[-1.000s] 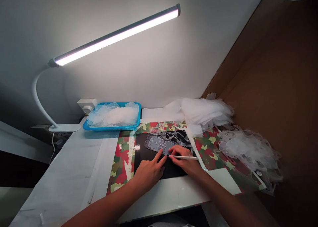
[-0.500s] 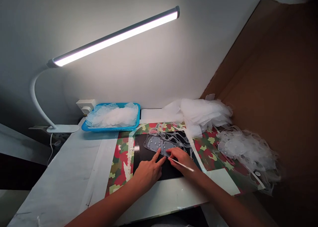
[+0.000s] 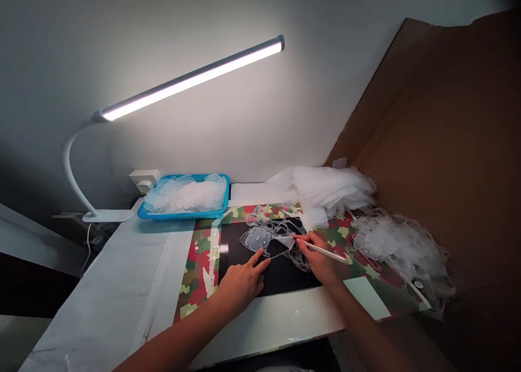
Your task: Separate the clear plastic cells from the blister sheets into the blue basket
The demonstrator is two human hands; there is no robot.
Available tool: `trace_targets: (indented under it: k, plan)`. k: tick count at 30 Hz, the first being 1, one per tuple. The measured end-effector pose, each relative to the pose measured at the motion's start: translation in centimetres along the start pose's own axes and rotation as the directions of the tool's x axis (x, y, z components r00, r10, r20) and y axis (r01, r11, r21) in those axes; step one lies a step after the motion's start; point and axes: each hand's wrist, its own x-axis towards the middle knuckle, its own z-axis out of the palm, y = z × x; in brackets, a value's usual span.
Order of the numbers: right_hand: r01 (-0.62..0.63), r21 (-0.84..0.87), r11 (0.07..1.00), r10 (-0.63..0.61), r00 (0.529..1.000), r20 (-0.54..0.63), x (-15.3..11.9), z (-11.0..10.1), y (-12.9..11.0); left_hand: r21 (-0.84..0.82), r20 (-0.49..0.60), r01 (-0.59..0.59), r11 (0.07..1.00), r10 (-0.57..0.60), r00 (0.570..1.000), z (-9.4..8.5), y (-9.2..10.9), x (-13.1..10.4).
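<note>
Left hand (image 3: 243, 281), fingers apart, pressed the clear film (image 3: 243, 239) | right hand (image 3: 318, 259) clamped a white stick (image 3: 326, 251) | one panel (image 3: 257, 238) lay in place, a second piece (image 3: 287, 242) apparently lifted

The tray (image 3: 181, 216) is bright blue. The mat (image 3: 193, 288) bears a camouflage pattern of red, dark green and pale yellow. The sheet (image 3: 280, 282) is plain black. The pen-shaped tool (image 3: 325, 251) is white, dark-tipped. The translucent film piece (image 3: 257, 238) is greyish, white-spotted. The cardboard panel (image 3: 439, 117) is brown.
</note>
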Motion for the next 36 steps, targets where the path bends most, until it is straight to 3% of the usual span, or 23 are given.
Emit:
trace_targets:
  k: [3,6,8,10,12,13,15,17,18,21,24,26,30,33,35,36]
  plan:
    - [-0.013,0.052,0.999,0.021,0.987,-0.157,0.8,-1.5,1.5,0.012,0.006,0.024,1.0,-0.024,1.0,0.0,0.4,-0.2]
    - [-0.069,0.059,0.996,0.087,0.894,-0.439,1.6,-3.2,2.9,0.009,0.012,0.034,0.999,-0.034,0.999,0.0,0.4,-0.4]
    - [-0.074,0.132,0.989,0.128,0.871,-0.474,1.6,-3.7,3.0,-0.024,0.002,0.024,0.999,-0.024,1.0,-0.2,0.0,-0.2]
    - [-0.034,0.24,0.97,0.11,0.944,-0.311,1.0,-3.4,2.3,-0.116,-0.053,-0.005,0.993,-0.002,0.999,-0.7,-0.8,0.7]
    - [0.001,0.317,0.948,0.02,0.998,-0.062,-0.1,-2.5,0.8,-0.289,-0.144,-0.012,0.957,-0.031,0.989,-1.6,-1.9,2.3]
    - [0.01,0.334,0.943,-0.026,0.999,0.045,-0.7,-2.0,0.0,-0.417,-0.153,-0.004,0.909,-0.066,0.986,-2.0,-2.4,3.3]
    - [0.021,0.324,0.946,-0.087,0.978,0.189,-1.8,-1.2,-1.7,-0.669,-0.05,0.045,0.742,-0.106,0.993,-2.8,-3.1,5.5]
    - [0.021,0.299,0.954,-0.107,0.956,0.274,-2.2,-0.7,-2.9,-0.791,0.094,0.105,0.602,-0.05,0.994,-3.0,-3.4,7.4]
    - [0.014,0.299,0.954,-0.11,0.946,0.306,-2.1,-0.6,-3.2,-0.805,0.135,0.124,0.58,-0.023,0.991,-2.9,-3.4,8.2]
    - [-0.078,0.393,0.916,-0.057,0.946,0.32,-0.7,-0.3,-3.2,-0.775,0.121,0.113,0.622,-0.029,0.992,-2.2,-2.9,9.4]
    - [-0.167,0.466,0.869,0.062,0.971,0.232,1.3,0.3,-2.1,-0.732,0.023,0.05,0.68,-0.048,0.999,-1.6,-2.1,9.4]
    - [-0.198,0.445,0.873,0.081,0.96,0.269,2.2,0.9,-1.2,-0.692,-0.053,-0.003,0.722,-0.047,0.998,-1.6,-1.6,8.9]
    - [-0.231,0.382,0.895,0.082,0.926,0.369,2.6,2.2,-0.1,-0.587,-0.176,-0.065,0.807,-0.049,0.983,-1.3,-0.7,6.6]
    - [-0.295,0.396,0.87,0.138,0.915,0.379,2.6,2.5,0.3,-0.347,-0.282,-0.182,0.92,0.083,0.956,-0.5,-0.2,3.9]
    - [-0.348,0.421,0.838,0.172,0.9,0.401,2.7,2.3,0.4,-0.225,-0.335,-0.265,0.938,0.181,0.925,-0.1,-0.1,2.1]
    - [-0.366,0.432,0.824,0.183,0.894,0.409,2.8,2.2,0.4,-0.239,-0.358,-0.283,0.929,0.187,0.915,0.0,-0.2,1.3]
